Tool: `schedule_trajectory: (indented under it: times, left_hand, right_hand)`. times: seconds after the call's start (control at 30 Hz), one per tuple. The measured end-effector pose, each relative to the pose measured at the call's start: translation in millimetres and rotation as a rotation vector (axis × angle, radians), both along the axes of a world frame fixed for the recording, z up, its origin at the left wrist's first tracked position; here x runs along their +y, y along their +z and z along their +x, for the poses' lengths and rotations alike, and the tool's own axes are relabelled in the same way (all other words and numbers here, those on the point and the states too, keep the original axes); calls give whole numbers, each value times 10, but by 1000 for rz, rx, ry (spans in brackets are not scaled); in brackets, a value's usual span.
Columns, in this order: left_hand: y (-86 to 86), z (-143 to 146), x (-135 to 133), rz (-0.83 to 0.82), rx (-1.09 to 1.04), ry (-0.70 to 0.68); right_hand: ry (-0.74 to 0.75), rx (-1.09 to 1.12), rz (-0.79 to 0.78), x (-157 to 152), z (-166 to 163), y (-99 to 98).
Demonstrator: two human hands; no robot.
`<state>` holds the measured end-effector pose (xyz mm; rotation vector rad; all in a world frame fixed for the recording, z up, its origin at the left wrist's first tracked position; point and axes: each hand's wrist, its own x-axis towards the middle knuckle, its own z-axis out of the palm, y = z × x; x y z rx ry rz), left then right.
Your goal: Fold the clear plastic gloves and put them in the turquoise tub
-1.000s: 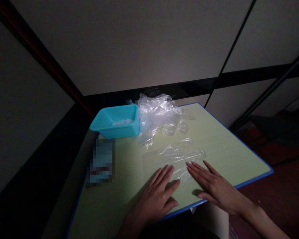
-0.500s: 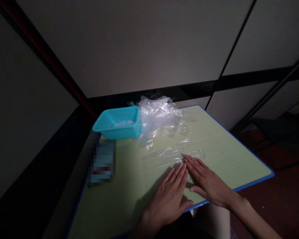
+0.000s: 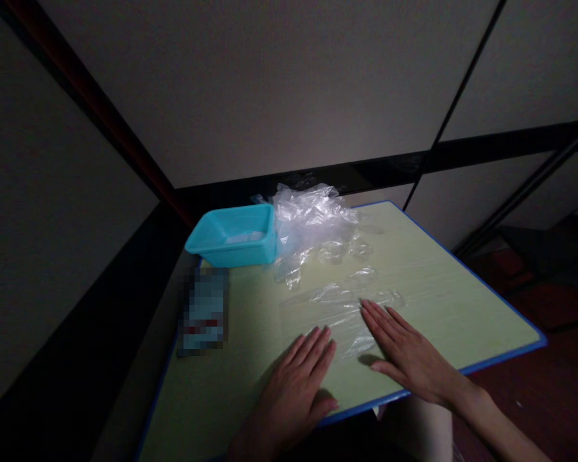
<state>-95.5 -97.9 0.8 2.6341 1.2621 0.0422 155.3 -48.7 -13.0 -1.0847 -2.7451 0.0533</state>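
Note:
A clear disposable plastic glove [image 3: 340, 293] lies spread flat on the pale yellow-green table [image 3: 443, 301], its fingers pointing right. My right hand [image 3: 404, 350] rests flat at the glove's right part, fingertips touching the film. My left hand [image 3: 296, 385] lies palm down with fingers stretched out at the glove's near left edge. Neither hand grips anything. Just behind, a crumpled heap of similar clear gloves [image 3: 313, 221] sits on the table.
A turquoise plastic basket [image 3: 236, 253] with something white inside stands at the back left beside the heap. A blurred-out bluish packet [image 3: 205, 308] lies at the left edge. Blue trim [image 3: 505, 351] borders the table. Wall panels [image 3: 289, 96] rise behind it.
My left hand has slid left and toward me, away from my right hand, uncovering the glove's near part. My right hand stays nearly in place on the glove.

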Motion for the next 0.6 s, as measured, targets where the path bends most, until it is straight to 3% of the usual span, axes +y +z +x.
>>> schedule_trajectory:
  times: [0.3,0.47,0.6]
  left_hand:
    - [-56,-428,-197,99,-86,213]
    - [50,-169,12,210,-96,291]
    - [79,152,269,248,-79,299]
  right_hand:
    - [8,7,-43,24,24,87]
    - [-9,51,-16,173,-220,206]
    - [12,60,32,286,-437,78]
